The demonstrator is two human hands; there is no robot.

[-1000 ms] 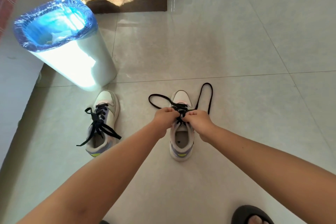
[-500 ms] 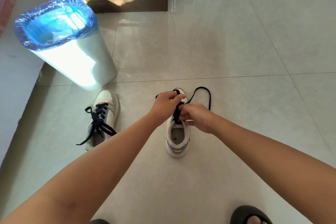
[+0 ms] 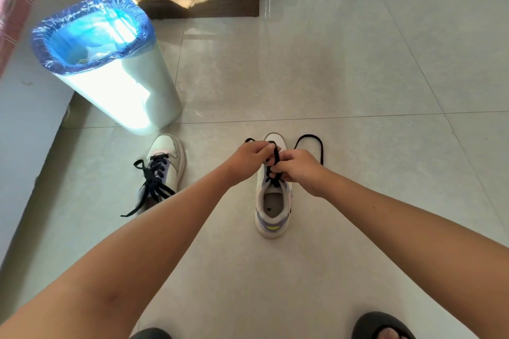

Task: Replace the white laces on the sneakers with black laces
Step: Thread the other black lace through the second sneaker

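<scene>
a person's two bare hands work a black lace [image 3: 275,162] over a white sneaker [image 3: 272,201] standing just right of the frame's centre on a pale tiled floor [image 3: 330,77]. the left hand [image 3: 249,158] has its grip pinched on a strand of the lace above the shoe's toe, while the right hand [image 3: 298,169] has its grip curled round the lace over the eyelets. a loose loop of the same lace lies on the floor to the right of the toe. a second white sneaker [image 3: 162,170], threaded with a black lace whose ends trail untied, sits left of centre, well apart from the hands. a white bin [image 3: 124,96] lined with a blue bag [image 3: 91,30] stands in the upper left, near that shoe. a dark sandal [image 3: 382,325] shows at the lower right edge.
</scene>
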